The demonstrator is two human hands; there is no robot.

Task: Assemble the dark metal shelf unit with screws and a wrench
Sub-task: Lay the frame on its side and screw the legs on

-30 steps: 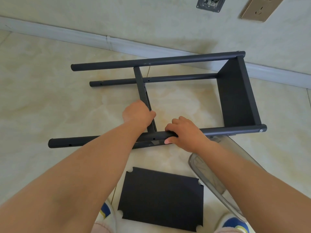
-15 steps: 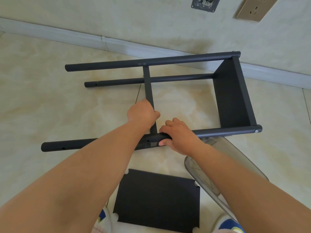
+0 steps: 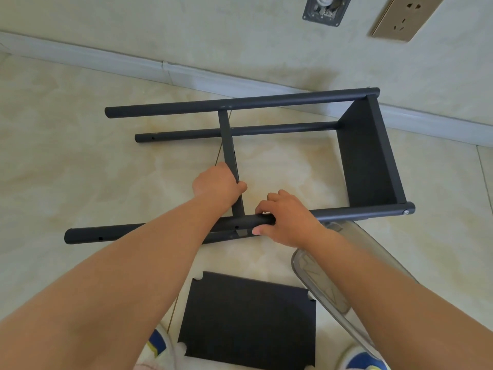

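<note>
Near the bottom, at six o'clock: a loose flat dark shelf panel [image 3: 248, 320] on the pale tile floor [image 3: 80, 161], with notched corners. Beside it, at five o'clock, a clear plastic stool [image 3: 320, 279], partly hidden under the right arm. Two shoes with blue on them, one shoe [image 3: 160, 345] at seven o'clock and the other shoe [image 3: 365, 359] at five o'clock.

In the middle: the dark metal shelf unit [image 3: 368, 156], lying on its side on the floor. Closest, the near top pole [image 3: 360, 212], running from nine o'clock to three o'clock, with small screw holes and a silver screw [image 3: 406, 212] at its right end. Right hand [image 3: 286, 218] curled tight round this pole, fingers over the top, thumb under. Left hand [image 3: 217, 186], just to its eleven o'clock, gripping the thin edge of the middle shelf [image 3: 228, 140], fingers wrapped round it, thumb on the right side. Hands close but apart.

At two o'clock: one end shelf [image 3: 368, 156] already fixed between the poles.

Further off, toward twelve o'clock: two more poles, a lower pole [image 3: 266, 130] and a far top pole [image 3: 240, 104].

Farthest: a white baseboard [image 3: 165, 72], a pale wall [image 3: 213, 28], a gold wall socket [image 3: 402, 16] at one o'clock, and a grey metal plate [image 3: 324, 8] beside it.
</note>
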